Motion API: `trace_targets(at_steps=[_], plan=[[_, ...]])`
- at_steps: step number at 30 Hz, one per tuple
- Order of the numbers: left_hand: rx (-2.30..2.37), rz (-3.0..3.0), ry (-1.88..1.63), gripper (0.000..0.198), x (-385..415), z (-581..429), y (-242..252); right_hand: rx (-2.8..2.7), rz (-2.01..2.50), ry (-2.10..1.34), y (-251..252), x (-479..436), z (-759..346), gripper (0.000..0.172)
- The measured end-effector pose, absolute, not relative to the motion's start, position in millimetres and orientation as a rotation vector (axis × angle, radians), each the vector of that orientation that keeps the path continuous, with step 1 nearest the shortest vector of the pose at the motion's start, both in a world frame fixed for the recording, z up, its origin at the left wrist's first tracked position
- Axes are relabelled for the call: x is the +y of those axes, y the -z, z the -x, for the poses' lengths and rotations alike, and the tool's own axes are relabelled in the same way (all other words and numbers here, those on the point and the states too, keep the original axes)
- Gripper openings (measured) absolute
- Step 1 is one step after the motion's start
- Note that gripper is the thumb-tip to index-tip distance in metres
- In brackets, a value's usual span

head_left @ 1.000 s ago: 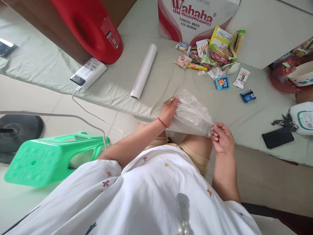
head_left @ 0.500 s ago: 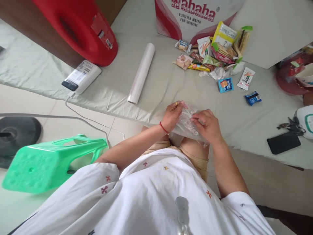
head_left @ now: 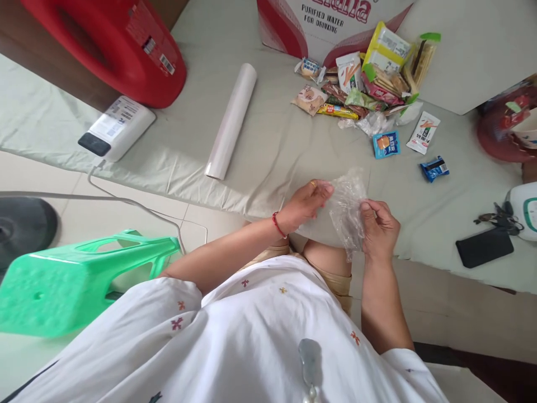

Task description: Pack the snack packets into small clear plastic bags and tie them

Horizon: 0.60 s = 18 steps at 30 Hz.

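Observation:
A crumpled clear plastic bag (head_left: 347,210) hangs between my two hands, above my lap and the bed's near edge. My right hand (head_left: 380,226) is closed on its right side, pinching the film between thumb and curled fingers. My left hand (head_left: 308,204), with a ring and a red string bracelet, meets the bag's upper left edge; its fingers are bent together there, the exact grip partly hidden. A bit of clear film shows below the left hand. Past my hands a white plastic roll (head_left: 231,120) lies slantwise on the sheet.
Packaged snacks (head_left: 356,95) are heaped against a Wahaha carton (head_left: 289,28). A red jug (head_left: 155,61) and a corded white device (head_left: 119,129) are at left, above a tipped green stool (head_left: 54,285). A black phone (head_left: 484,246) and keys (head_left: 497,218) lie right.
My right hand has moved to the right with the bag, which is now spread more upright. My left hand has shifted slightly down and its fingers have changed position.

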State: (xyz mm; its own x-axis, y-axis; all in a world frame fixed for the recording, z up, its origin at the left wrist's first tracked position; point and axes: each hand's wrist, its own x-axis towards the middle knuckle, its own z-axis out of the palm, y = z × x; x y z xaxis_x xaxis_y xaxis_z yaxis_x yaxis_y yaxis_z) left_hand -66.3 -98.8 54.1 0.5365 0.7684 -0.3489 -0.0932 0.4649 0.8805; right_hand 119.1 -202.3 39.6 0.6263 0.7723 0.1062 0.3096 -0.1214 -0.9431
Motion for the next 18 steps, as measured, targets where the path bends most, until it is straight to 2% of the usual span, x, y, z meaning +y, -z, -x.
trace_targets(at_steps=[2,5,18], plan=[[0.857,-0.939,-0.593,0.025,-100,62,-52,-0.943,1.71,-0.495,-41,-200,-118,0.028],[0.929,-0.903,-0.654,0.03,-98,60,-49,-0.913,1.712,-0.447,-42,-201,-124,0.028],[1.101,-0.881,-0.734,0.026,-80,98,-47,-0.325,1.924,-0.4,-40,-252,-186,0.033]])
